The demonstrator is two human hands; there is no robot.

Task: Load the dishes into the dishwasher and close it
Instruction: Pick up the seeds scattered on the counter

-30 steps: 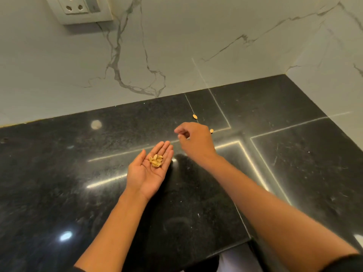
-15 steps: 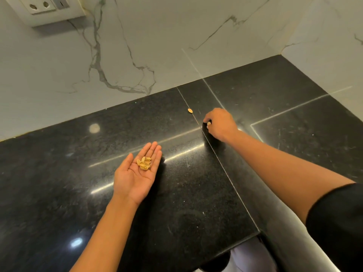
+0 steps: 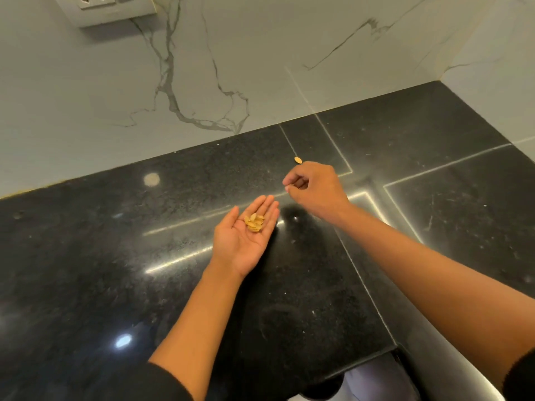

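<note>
Head view: the person stands at a glossy black stone surface (image 3: 115, 241) backed by a white marble wall (image 3: 86, 96), with a socket plate (image 3: 113, 10) at the top left. The left hand (image 3: 246, 235) lies palm up, fingers straight and relaxed, carrying a small pile of yellow seeds (image 3: 254, 222) near the base of its fingers. The right hand (image 3: 315, 189) hovers just beyond the left fingertips, its fingers curled with thumb and forefinger drawn together; whether a seed is pinched there I cannot tell, the tips being too small to read. One loose seed (image 3: 298, 160) lies on the surface just behind the right hand, close to a seam.

No dishes and no dishwasher show here, so the loading looks not yet begun; this reads as crumb clearing beforehand.

Handling, as a guess: the seeds are very light, stiff, flat and smooth, likely to skid on polished stone. Best taken by a fingertip pinch at the edges, or slid off toward the cupped palm. The open palm must stay level or the pile spills.
</note>
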